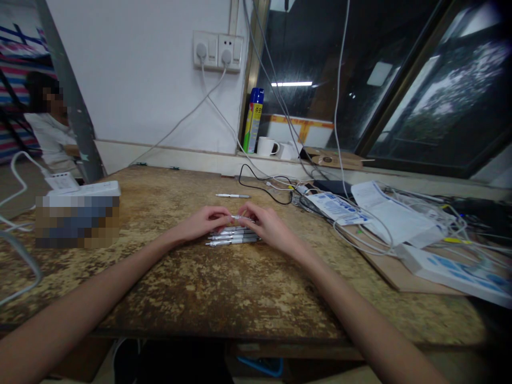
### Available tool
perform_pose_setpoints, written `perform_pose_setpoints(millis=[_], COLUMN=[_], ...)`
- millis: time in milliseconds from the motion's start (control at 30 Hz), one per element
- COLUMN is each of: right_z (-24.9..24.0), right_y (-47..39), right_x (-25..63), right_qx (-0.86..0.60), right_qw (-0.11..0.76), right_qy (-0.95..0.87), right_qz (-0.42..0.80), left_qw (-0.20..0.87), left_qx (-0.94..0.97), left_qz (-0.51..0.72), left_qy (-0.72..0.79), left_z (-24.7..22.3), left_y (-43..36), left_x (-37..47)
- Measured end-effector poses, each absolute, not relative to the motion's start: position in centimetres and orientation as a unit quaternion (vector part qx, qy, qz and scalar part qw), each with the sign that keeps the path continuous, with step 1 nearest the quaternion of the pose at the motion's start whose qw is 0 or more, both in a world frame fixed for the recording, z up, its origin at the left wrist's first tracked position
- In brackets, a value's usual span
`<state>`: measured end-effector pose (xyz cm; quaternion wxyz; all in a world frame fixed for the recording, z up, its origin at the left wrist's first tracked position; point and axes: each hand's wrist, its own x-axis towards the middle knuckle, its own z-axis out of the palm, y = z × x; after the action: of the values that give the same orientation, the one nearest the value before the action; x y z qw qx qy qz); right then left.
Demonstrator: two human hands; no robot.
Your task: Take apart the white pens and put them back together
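Observation:
My left hand (204,221) and my right hand (268,226) meet above the middle of the worn wooden table (224,298). Both are closed, their fingertips pinching a silvery pen (236,217) between them; much of it is hidden by the fingers. Just below lie several white-and-grey pens (234,241) side by side in a row, their right ends partly covered by my right hand. Apart from these, a single pen (233,196) lies crosswise farther back on the table.
A white power strip (82,192) lies at the left, by a blurred-out patch. Papers (394,213), tangled cables and a white box (452,272) crowd the right side. A spray can (253,121) and white mug (267,146) stand on the sill. A person (52,128) sits far left.

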<state>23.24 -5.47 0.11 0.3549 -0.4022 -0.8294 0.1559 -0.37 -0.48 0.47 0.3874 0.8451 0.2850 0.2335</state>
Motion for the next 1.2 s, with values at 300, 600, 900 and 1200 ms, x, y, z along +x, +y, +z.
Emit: perform_pose_setpoints(millis=[300,600,900,1200], right_z=[-0.1,0.2,-0.1,-0.5], right_y=[-5.6,-5.3,-5.1,-4.7], right_x=[23.0,24.0,24.4,24.7], right_qx=[-0.404,-0.474,-0.504,-0.521], right_qw=[0.337,0.293,0.267,0.262], right_qy=[-0.837,-0.822,-0.815,-0.807], right_qz=[0.151,0.118,0.098,0.097], left_qw=[0.383,0.342,0.309,0.268], left_qx=[0.848,0.837,0.856,0.863], left_qz=[0.235,0.263,0.246,0.239], left_qy=[0.283,0.337,0.334,0.355], left_z=[0.1,0.0,0.2,-0.4], left_y=[-0.1,0.9,0.8,1.7], left_x=[-0.4,-1.2,-1.4,-1.8])
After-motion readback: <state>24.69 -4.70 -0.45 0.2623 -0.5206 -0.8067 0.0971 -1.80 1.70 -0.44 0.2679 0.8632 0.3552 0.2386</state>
